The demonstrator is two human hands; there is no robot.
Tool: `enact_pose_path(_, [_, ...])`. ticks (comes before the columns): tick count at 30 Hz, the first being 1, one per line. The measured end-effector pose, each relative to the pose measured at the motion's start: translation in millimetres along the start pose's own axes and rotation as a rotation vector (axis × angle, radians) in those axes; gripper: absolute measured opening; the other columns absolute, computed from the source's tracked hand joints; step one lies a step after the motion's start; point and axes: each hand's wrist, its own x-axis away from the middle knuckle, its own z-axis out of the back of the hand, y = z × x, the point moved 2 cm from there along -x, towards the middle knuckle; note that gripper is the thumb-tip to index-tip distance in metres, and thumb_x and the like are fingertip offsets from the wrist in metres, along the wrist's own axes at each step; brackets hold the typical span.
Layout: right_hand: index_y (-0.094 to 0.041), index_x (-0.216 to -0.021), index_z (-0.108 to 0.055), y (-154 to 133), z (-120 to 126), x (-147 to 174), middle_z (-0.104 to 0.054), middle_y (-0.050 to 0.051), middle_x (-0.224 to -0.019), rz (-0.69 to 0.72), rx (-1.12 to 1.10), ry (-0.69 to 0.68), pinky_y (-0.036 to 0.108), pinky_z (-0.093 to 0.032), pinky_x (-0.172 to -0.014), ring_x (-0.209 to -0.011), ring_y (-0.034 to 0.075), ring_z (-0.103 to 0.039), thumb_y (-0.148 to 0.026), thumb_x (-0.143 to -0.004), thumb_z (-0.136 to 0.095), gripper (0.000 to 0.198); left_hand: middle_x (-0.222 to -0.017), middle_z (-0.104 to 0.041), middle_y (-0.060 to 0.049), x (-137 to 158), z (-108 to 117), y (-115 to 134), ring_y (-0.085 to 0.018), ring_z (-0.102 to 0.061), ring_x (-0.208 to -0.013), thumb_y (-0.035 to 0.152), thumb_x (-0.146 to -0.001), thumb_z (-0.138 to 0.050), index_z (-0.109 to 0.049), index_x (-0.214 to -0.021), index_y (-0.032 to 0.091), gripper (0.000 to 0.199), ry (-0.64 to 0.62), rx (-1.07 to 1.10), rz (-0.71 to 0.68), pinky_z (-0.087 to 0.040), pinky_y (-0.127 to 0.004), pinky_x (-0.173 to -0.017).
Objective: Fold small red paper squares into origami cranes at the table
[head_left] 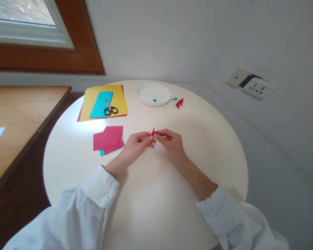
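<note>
Between my two hands, above the middle of the round table, is a small folded red paper piece point(153, 131) with a thin point sticking up. My left hand point(139, 143) is closed, its thumb and fingers pinching the piece from the left. From the right, my right hand point(171, 140) pinches it too, fingertips meeting the left ones. Fingers hide most of the fold. Left of my left hand lie square red paper sheets point(105, 140), with a blue sheet point(102, 152) peeking out below. Beyond my hands sit small folded red paper figures point(179, 103) and a blue one point(175, 98).
A white dish point(153, 88) holding a tiny blue paper bit point(154, 100) stands at the back of the white table point(151, 208). Black-handled scissors point(111, 109) rest on blue paper point(100, 104) over yellow sheets point(121, 100). A wooden desk point(23, 114) stands left; the wall carries a socket point(259, 88).
</note>
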Motion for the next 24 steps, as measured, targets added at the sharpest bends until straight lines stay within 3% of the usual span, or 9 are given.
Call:
enact_pose_path(8, [-0.020,-0.069,-0.070,0.2,-1.9,-0.3,-0.070,0.000,-0.070,-0.014,-0.019,0.001,0.027,-0.047,-0.062,-0.066,0.014,-0.061,-0.027,-0.063,-0.071,0.009,-0.068,-0.066,-0.004,1.7,0.2,3.1,-0.016,-0.062,-0.067,0.036,-0.068,-0.069,-0.064,-0.091,0.013,0.033,0.084,-0.113,-0.017,-0.047,-0.028,-0.065])
enact_pose_path(24, [-0.019,-0.066,-0.068,-1.7,-2.8,1.0,-0.068,-0.001,-0.067,0.001,-0.009,0.031,0.026,-0.047,-0.060,-0.064,0.013,-0.060,-0.024,-0.063,-0.070,0.006,-0.067,-0.066,-0.005,2.6,0.3,8.4,-0.016,-0.061,-0.066,0.035,-0.073,-0.064,-0.063,-0.078,0.013,0.023,0.100,-0.214,-0.070,-0.045,-0.028,-0.063])
